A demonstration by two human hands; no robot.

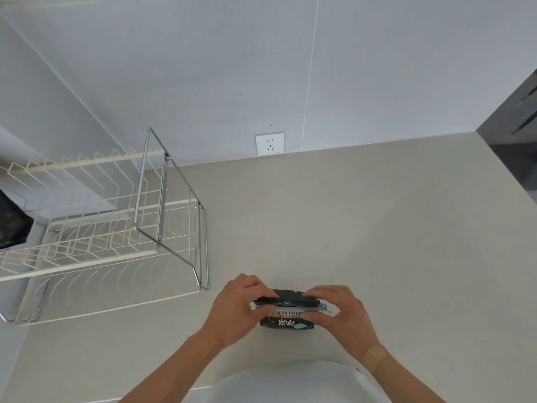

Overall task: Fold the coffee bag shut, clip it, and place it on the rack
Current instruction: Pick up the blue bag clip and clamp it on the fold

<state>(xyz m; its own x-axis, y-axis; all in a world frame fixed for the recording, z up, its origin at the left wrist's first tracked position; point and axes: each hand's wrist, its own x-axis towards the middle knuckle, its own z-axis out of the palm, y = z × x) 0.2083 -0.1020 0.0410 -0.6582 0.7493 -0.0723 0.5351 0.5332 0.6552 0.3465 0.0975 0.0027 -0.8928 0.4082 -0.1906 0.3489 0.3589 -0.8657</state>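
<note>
A small black coffee bag (286,322) with pale lettering stands on the beige counter, near the front edge. Its top is folded over, and a black clip (287,298) lies along the fold. My left hand (236,308) grips the bag's left end, fingers over the clip. My right hand (337,311) holds the right end, thumb and fingers pinched at the fold. The wire rack (122,237) stands to the left on the counter, well apart from the bag.
The rack has cream wire slots and a chrome frame (162,196) tilted up at its right end. A wall socket (269,144) sits on the back wall. A dark object (11,225) shows at the far left. A dark cabinet (517,132) stands at the right.
</note>
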